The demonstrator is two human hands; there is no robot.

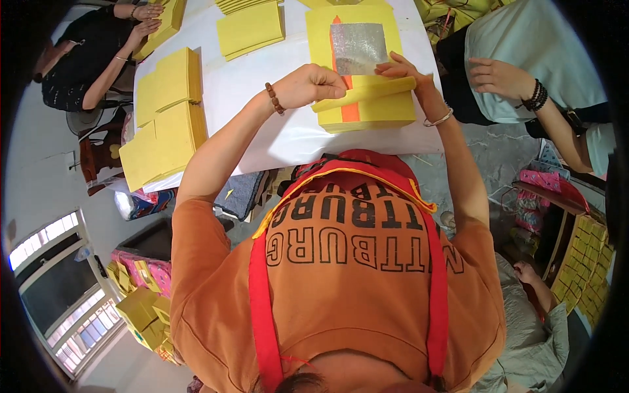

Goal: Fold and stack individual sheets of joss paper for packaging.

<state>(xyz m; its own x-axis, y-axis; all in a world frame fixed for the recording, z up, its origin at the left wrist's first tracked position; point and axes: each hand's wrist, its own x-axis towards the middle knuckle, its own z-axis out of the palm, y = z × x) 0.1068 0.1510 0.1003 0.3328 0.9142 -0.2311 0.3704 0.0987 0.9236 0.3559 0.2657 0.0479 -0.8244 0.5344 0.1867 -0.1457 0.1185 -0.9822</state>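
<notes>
On the white table in front of me lies a thick stack of yellow paper (370,118). Its top sheet carries a silver foil square (360,49) and an orange strip (350,112). The near part of that sheet is curled up into a flat yellow roll (377,90) running across the stack. My left hand (311,85) is closed, pinching the roll's left end. At the other end, my right hand (414,78) has its fingers stretched out over the paper beside the foil, and its palm is against the roll's right end.
Piles of yellow paper (177,124) line the table's left side, with another pile (250,29) farther back. A co-worker's hands (145,23) rest on a yellow stack at the far left. Another person's hand (501,78) is at the right, beside the table (262,141).
</notes>
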